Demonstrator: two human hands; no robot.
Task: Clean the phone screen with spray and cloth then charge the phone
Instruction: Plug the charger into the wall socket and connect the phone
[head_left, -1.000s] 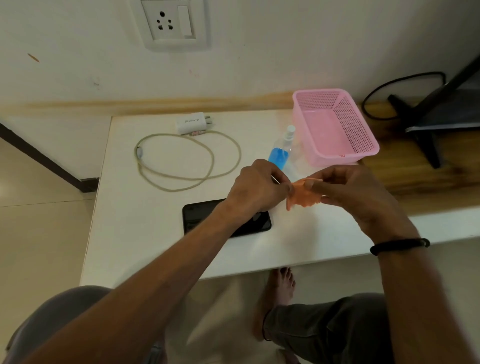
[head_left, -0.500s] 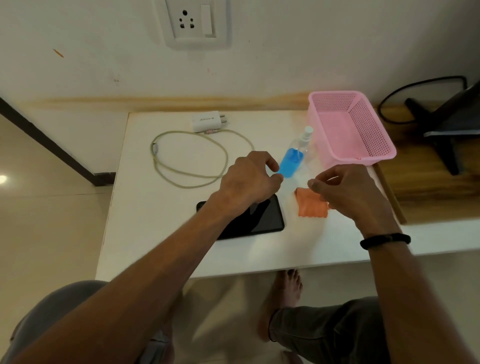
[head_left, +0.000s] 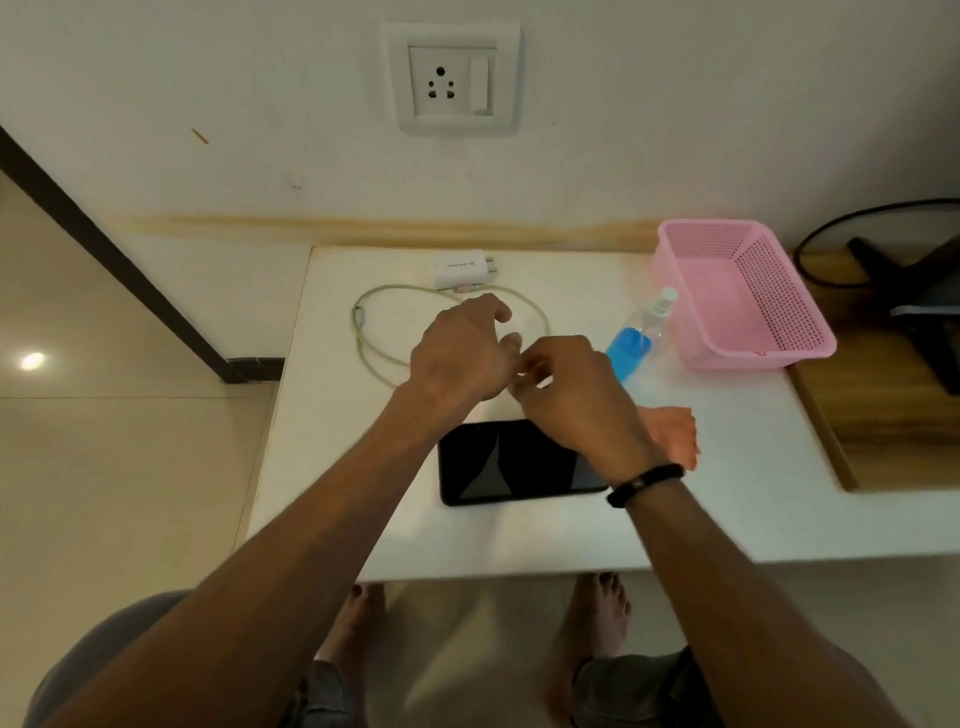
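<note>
Lying flat, phone (head_left: 511, 462) runs left-right; hands (2, blurred) (head_left: 511, 358) seemingly clutch nothing.

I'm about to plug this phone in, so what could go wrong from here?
The spray bottle lies on its side just right of both hands; reaching for the cable with the right hand could knock it or make it leak near the charger. The phone sits under the right wrist, where a dragged forearm might smear its screen.
</note>
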